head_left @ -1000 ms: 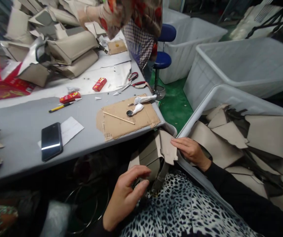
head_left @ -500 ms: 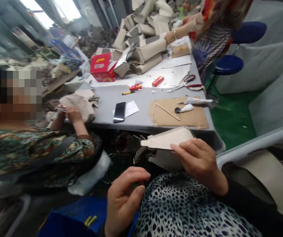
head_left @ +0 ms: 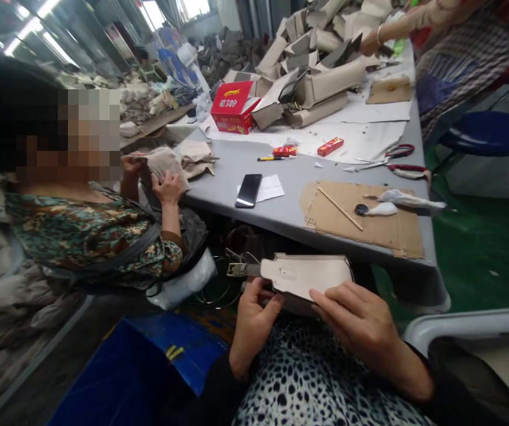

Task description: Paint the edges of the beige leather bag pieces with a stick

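A beige handbag with a buckled strap at its left end is held over my lap. My right hand grips its right side, thumb and fingers pressed on the near edge. At the left end, my left hand pinches the bag's lower edge close to the strap; its fingertips are partly hidden. Beyond the bag, on the table, lies a cardboard sheet with a thin stick, a small black round cap and a white-wrapped tool.
A phone rests on the grey table, with scissors farther right. Behind stand a red box and a heap of beige bags. A co-worker sits left, handling fabric; another person's arm reaches in. A blue bin is beside me.
My left hand has come up from its free position and closed on the bag's left end. The bag now lies more level, its strap stretched out left. The view has swung left.
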`<state>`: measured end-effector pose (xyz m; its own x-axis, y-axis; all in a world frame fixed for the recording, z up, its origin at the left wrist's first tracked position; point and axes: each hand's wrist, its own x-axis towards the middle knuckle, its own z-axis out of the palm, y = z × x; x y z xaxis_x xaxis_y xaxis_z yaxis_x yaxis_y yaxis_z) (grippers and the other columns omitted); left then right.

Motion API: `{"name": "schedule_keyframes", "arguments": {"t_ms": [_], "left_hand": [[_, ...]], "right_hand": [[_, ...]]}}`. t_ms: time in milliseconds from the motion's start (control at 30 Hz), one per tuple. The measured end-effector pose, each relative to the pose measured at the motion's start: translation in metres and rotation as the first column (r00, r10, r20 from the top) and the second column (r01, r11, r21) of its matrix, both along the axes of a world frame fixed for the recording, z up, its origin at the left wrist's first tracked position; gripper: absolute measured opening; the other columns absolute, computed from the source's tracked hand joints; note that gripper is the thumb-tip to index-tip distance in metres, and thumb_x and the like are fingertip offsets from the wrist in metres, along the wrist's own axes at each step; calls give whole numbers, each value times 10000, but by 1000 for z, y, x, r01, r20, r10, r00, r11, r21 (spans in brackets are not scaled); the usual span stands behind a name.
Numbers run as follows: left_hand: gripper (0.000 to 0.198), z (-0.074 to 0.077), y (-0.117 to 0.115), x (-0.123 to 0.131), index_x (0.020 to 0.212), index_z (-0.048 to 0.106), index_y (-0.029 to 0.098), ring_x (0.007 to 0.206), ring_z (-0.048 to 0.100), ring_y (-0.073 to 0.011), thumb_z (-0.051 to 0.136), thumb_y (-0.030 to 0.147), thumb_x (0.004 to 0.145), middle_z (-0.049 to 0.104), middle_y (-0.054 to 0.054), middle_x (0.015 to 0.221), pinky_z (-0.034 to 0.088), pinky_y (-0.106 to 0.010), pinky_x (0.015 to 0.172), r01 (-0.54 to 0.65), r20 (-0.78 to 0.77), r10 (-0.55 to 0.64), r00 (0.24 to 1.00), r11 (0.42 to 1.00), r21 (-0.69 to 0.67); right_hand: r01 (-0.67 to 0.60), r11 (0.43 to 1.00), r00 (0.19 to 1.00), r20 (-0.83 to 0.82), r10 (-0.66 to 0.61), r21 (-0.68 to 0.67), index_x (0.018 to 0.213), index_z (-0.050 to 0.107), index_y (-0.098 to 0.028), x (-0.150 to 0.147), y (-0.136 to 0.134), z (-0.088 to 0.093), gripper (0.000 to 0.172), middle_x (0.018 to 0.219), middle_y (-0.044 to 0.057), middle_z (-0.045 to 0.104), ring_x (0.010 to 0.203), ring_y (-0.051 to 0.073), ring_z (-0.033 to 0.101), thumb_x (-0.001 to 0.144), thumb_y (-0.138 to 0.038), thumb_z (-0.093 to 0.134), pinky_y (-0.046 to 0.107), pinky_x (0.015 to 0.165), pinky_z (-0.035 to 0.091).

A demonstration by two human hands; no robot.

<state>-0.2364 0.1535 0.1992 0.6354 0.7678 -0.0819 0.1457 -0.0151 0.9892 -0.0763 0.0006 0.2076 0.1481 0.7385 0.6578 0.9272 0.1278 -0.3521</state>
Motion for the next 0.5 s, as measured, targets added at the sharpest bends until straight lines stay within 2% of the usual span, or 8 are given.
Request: {"name": "schedule_keyframes", "arguments": {"t_ms": [67,133,200,267,333,400,433,500], "left_hand": [[286,1,-2,-1,1045,729,174,730,676,-167,771,369,841,743,-50,932,561,-271,710,1,22,0,1000,997,-78],[290,4,-3,-3,945,714,159,567,614,-122,752,434,861,697,-16,787,518,-229,549,43,24,-40,999,985,-164],[323,8,-4,-7,901,692,157,474,577,-97,725,478,882,656,3,748,466,-205,444,98,30,-94,995,964,-245],[326,11,-3,-11,896,679,160,458,587,-93,707,485,899,645,2,778,467,-200,409,124,52,-114,992,941,-316],[302,11,-1,-15,941,687,164,500,614,-102,697,465,916,657,-11,830,492,-201,411,103,68,-85,994,928,-358],[284,7,2,-16,1024,701,171,620,664,-132,699,437,926,688,-32,892,561,-223,495,69,90,-36,995,918,-391],[288,5,3,-17,1063,705,173,686,682,-148,702,428,928,703,-43,917,588,-239,555,63,109,-20,994,909,-412],[304,-2,6,-17,1080,712,168,735,688,-158,719,425,919,721,-51,913,600,-254,628,79,155,-6,988,880,-469]], "right_hand": [[-77,996,993,-95,73,-37,1155,703,-191,9,-3,7,207,790,45,676,698,183,573,957,-164,647,334,633,461],[-89,994,984,-163,78,-61,1168,713,-219,24,-5,17,219,877,68,690,791,216,614,957,-246,659,384,718,502],[-3,997,985,-171,-11,-79,1251,696,-238,42,-4,22,323,1046,110,715,952,278,647,943,-335,683,461,845,522],[49,988,980,-183,-76,-149,1302,673,-239,55,3,20,414,1164,127,717,1054,311,654,929,-416,698,478,905,530],[-53,960,957,-289,-30,-276,1175,718,-231,59,13,11,314,1072,99,743,962,268,690,948,-443,674,395,820,561],[-202,916,885,-466,19,-346,942,725,-215,55,22,-1,225,857,48,725,762,195,681,987,-413,627,301,662,539],[-248,905,838,-545,23,-345,861,702,-209,51,26,-5,246,778,27,693,693,170,655,1002,-386,606,277,611,513],[-262,916,775,-632,13,-303,818,675,-203,43,31,-11,254,730,11,653,665,154,628,1012,-344,591,264,596,488]]}}
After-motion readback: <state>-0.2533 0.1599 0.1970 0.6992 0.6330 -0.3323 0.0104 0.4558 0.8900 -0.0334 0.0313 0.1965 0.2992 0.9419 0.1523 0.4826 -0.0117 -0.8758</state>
